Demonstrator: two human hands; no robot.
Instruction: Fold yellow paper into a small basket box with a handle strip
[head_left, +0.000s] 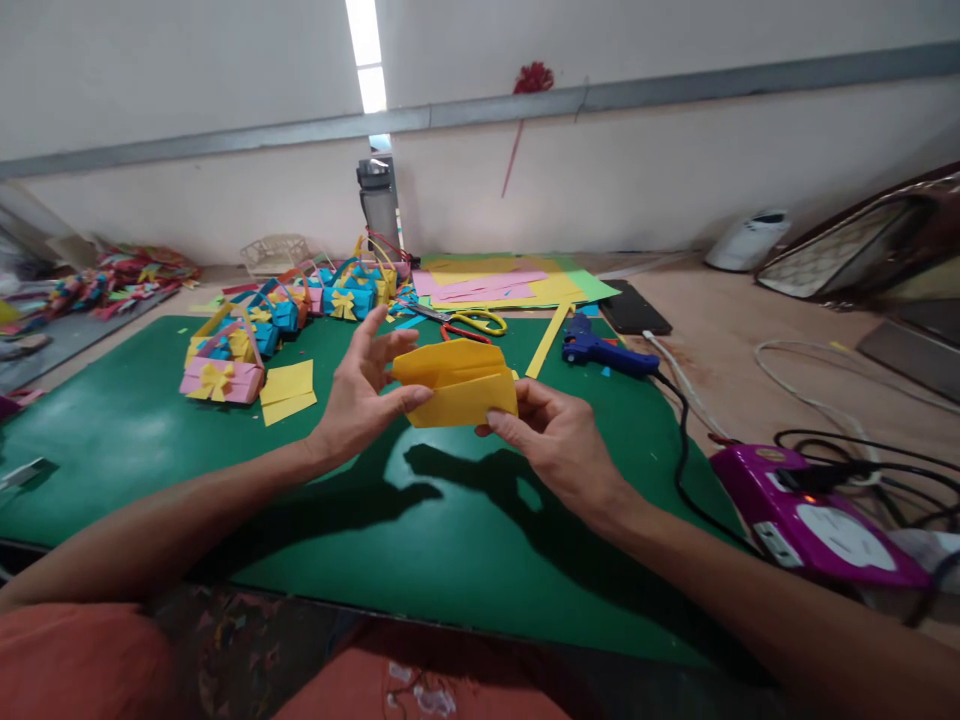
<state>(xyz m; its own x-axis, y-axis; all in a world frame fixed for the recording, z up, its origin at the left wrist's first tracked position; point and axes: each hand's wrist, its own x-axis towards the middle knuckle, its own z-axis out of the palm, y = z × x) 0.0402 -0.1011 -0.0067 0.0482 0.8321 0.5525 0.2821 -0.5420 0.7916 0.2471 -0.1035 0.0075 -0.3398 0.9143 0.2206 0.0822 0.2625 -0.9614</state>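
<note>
- My fingers pinch a folded yellow paper piece (457, 385) from both sides: my left hand (360, 400) grips its left end between thumb and forefinger with the other fingers spread upward, and my right hand (559, 440) clamps its lower right corner with curled fingers.
- I hold the piece in the air above the middle of the green mat (450, 540), touching nothing else.
- Just beyond it lie yellow-handled scissors (469, 325) and a yellow paper strip (547, 340); a blue glue gun (600, 348) rests to the far right, its black cord trailing off the mat.
- To the left lie flat yellow sheets (287, 390).
- The piece is bright yellow, box-like, with creased flaps folded over its top.
- At the far left stand small paper baskets (221, 375) with bows and handles; I cannot tell what is inside them.
</note>
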